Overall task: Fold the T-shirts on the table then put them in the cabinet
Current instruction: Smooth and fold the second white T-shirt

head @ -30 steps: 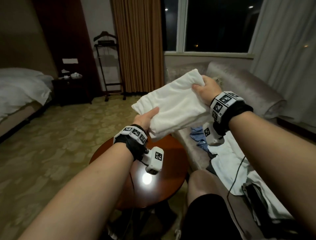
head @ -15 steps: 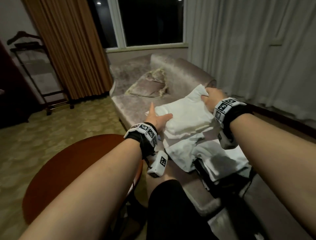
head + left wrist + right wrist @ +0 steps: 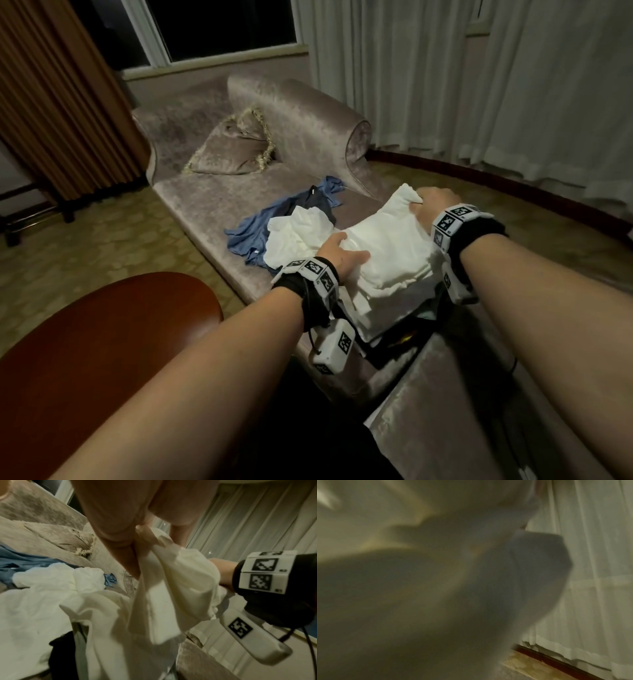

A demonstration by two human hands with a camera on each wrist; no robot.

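Holding the folded white T-shirt above the chaise, you grip it at both ends: your left hand clamps the 9 o'clock edge, thumb on top, and your right hand bunches the 1 o'clock corner in curled fingers. Beneath lie a crumpled white shirt and, at 10 o'clock, a blue shirt. Judgement: the cloth is light, soft and limp; layers will slide and sag open. Support it flat underneath, not by corners. The right wrist view is blurred.
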